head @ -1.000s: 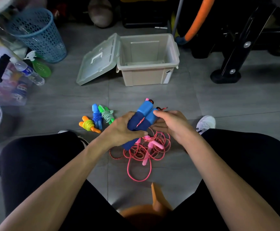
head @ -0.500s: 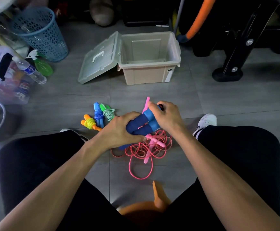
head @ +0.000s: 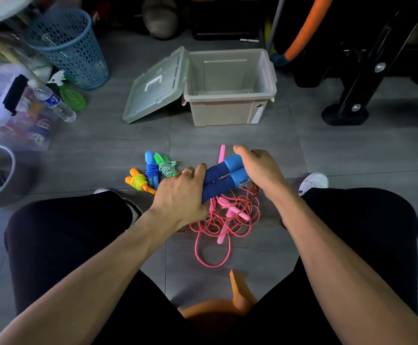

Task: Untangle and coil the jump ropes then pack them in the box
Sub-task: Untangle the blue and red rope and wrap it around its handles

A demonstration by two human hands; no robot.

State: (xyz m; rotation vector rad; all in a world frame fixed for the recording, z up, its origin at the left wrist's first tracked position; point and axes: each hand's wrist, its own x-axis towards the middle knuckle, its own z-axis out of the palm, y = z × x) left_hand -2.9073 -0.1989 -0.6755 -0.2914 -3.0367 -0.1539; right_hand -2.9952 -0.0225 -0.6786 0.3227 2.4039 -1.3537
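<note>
Now that my right hand (head: 260,168) has slid over the blue handles' (head: 224,178) far end, both hands' fingers clamp them above the pink tangle (head: 228,217), my left hand (head: 180,192) low, box (head: 230,113) still empty.

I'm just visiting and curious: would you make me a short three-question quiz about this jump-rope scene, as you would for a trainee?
1. True or false: the beige plastic storage box already holds a rope.
2. Which ropes lie coiled on the grey tiled floor, left of the hands? A) yellow rope with orange handles, blue rope with blue handles and green-white rope with green handles B) only a pink one C) none
3. Fill in: both the left hand and the right hand grip the pair of ____ foam handles.

Key: 1 false, it looks empty, its clear hinged lid open. 2 A. 3 blue; the loose pink rope tangle lies beneath them.
</note>
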